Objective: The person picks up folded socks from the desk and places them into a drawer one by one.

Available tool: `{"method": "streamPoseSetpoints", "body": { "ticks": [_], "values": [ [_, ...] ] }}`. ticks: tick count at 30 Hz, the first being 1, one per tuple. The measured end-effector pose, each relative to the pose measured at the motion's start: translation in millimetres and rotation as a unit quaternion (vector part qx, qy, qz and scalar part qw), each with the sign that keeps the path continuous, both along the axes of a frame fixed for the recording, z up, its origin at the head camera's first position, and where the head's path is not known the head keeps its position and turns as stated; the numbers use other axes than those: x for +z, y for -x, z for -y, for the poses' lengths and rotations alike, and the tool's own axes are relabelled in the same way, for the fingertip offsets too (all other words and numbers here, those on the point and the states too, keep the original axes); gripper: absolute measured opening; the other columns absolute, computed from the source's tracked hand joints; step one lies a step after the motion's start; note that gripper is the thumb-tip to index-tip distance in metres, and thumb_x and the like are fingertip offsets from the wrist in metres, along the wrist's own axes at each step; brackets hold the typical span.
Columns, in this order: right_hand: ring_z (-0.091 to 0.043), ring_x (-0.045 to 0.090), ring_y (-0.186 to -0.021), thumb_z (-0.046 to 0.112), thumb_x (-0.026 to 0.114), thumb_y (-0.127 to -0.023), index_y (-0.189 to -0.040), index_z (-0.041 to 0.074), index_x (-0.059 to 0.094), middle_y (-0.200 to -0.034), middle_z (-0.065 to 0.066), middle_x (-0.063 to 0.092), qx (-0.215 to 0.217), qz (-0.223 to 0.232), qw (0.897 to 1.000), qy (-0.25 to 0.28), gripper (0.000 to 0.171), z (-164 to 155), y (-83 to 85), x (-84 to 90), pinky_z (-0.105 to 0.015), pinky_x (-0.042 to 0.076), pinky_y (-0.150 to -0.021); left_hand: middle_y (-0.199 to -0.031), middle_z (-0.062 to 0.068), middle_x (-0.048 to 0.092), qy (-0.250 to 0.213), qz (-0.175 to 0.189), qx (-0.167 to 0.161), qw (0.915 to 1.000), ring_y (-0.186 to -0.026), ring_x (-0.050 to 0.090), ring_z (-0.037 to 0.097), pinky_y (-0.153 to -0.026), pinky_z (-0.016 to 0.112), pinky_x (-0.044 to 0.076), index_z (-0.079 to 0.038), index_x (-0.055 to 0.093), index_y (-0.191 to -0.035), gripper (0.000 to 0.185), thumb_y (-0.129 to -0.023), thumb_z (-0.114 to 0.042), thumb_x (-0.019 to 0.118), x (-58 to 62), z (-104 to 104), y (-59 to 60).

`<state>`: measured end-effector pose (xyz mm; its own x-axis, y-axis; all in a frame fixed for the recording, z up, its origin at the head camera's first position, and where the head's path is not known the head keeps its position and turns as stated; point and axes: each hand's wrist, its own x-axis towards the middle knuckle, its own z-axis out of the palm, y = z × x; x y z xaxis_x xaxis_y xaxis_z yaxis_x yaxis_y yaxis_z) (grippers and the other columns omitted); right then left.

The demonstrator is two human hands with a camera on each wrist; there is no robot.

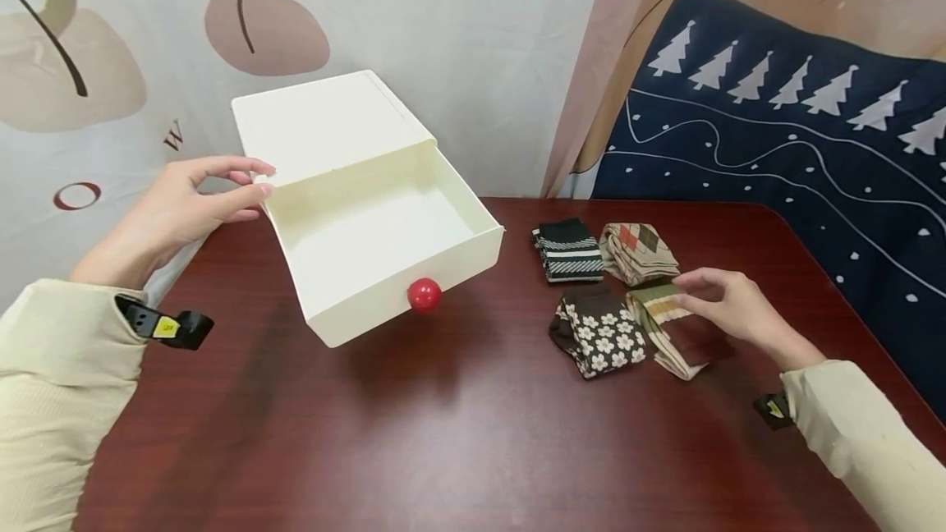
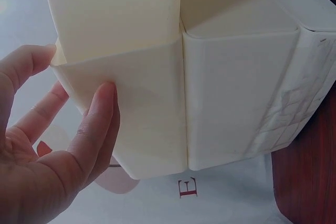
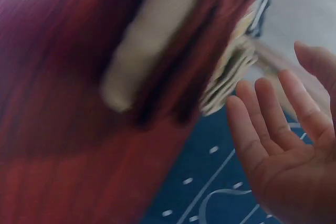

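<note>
Your left hand steadies the box with straight fingers while your right hand's spread fingers hover over the socks.

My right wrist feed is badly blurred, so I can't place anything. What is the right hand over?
Observer: The right hand hovers over a folded striped sock pair, fingers relaxed; whether it touches, I cannot tell.
Operator: Other socks nearby?
Observer: Three more folded pairs: a flowered pair, an argyle pair and a black striped pair, all on the table.
Operator: And the left hand?
Observer: The left hand touches the side of the white drawer box; its drawer with the red knob is pulled out and empty.
</note>
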<state>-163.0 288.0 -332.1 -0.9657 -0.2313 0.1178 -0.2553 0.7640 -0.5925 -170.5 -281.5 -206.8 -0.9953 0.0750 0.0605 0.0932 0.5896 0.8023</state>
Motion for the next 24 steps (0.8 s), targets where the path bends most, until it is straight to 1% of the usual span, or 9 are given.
{"method": "streamPoseSetpoints", "body": {
  "ticks": [3,6,8,10,14,18,21,24],
  "values": [
    [-0.017,0.060,-0.079,0.018,0.065,-0.082,-0.107,-0.004,0.058,-0.099,-0.021,0.060,0.001,0.037,0.999,-0.002,0.034,-11.9,4.2,-8.0,-0.018,0.049,-0.062,-0.097,0.006,0.039,-0.005,0.000,-0.001,1.0000,-0.073,0.061,0.003,-0.068,0.014,0.051,-0.012,0.055,-0.114,0.033,-0.085,-0.026,0.060,-0.7,-1.2,0.7],
    [-0.030,0.059,-0.087,0.019,0.064,-0.083,-0.113,-0.007,0.054,-0.103,-0.025,0.057,0.024,0.069,0.997,-0.005,0.041,-18.9,8.1,-13.7,-0.023,0.050,-0.066,-0.097,0.006,0.039,-0.006,-0.002,-0.002,1.0000,-0.073,0.061,0.003,-0.067,0.015,0.051,-0.012,0.055,-0.115,0.033,-0.085,-0.025,0.060,-1.2,-1.2,1.2],
    [-0.034,0.057,-0.091,0.021,0.063,-0.083,-0.117,-0.007,0.051,-0.106,-0.026,0.055,0.034,0.088,0.996,-0.005,0.045,-21.6,10.4,-16.3,-0.024,0.050,-0.069,-0.097,0.007,0.039,-0.005,-0.004,-0.004,1.0000,-0.073,0.061,0.004,-0.067,0.015,0.051,-0.011,0.055,-0.115,0.033,-0.085,-0.025,0.060,-1.3,-1.0,1.5],
    [-0.035,0.056,-0.093,0.022,0.063,-0.084,-0.119,-0.008,0.049,-0.107,-0.027,0.054,0.035,0.099,0.994,-0.004,0.048,-23.3,12.9,-18.9,-0.022,0.049,-0.070,-0.097,0.006,0.039,-0.004,-0.005,-0.004,1.0000,-0.073,0.061,0.004,-0.068,0.016,0.052,-0.011,0.055,-0.115,0.033,-0.085,-0.025,0.060,-1.3,-0.9,1.8],
    [-0.034,0.057,-0.092,0.021,0.062,-0.084,-0.120,-0.008,0.048,-0.106,-0.026,0.054,0.026,0.106,0.994,0.004,0.049,-24.9,18.0,-23.7,-0.016,0.047,-0.067,-0.097,0.006,0.040,-0.005,-0.006,-0.004,1.0000,-0.073,0.061,0.005,-0.068,0.016,0.052,-0.011,0.055,-0.114,0.033,-0.085,-0.025,0.060,-1.2,-1.8,2.1],
    [-0.037,0.055,-0.093,0.022,0.061,-0.085,-0.122,-0.010,0.045,-0.109,-0.030,0.050,0.018,0.120,0.993,0.004,0.052,-24.5,20.5,-27.8,-0.027,0.049,-0.072,-0.097,0.006,0.040,-0.009,-0.007,-0.004,0.9999,-0.073,0.061,0.005,-0.067,0.017,0.052,-0.010,0.055,-0.114,0.033,-0.085,-0.024,0.060,-1.8,-2.4,2.5],
    [-0.039,0.054,-0.095,0.022,0.061,-0.085,-0.123,-0.011,0.042,-0.113,-0.032,0.047,0.018,0.128,0.992,0.008,0.054,-23.6,21.3,-30.7,-0.032,0.049,-0.073,-0.097,0.007,0.039,-0.012,-0.007,-0.004,0.9999,-0.073,0.061,0.005,-0.068,0.017,0.052,-0.010,0.055,-0.114,0.033,-0.085,-0.024,0.060,-2.4,-1.7,2.7],
    [-0.037,0.054,-0.095,0.021,0.061,-0.085,-0.124,-0.011,0.041,-0.116,-0.033,0.045,0.021,0.128,0.991,0.017,0.055,-23.4,21.7,-33.7,-0.024,0.048,-0.070,-0.098,0.006,0.039,-0.014,-0.008,-0.005,0.9999,-0.073,0.061,0.005,-0.068,0.017,0.052,-0.010,0.055,-0.114,0.032,-0.085,-0.023,0.060,-3.0,-1.2,3.0]
  ]
}}
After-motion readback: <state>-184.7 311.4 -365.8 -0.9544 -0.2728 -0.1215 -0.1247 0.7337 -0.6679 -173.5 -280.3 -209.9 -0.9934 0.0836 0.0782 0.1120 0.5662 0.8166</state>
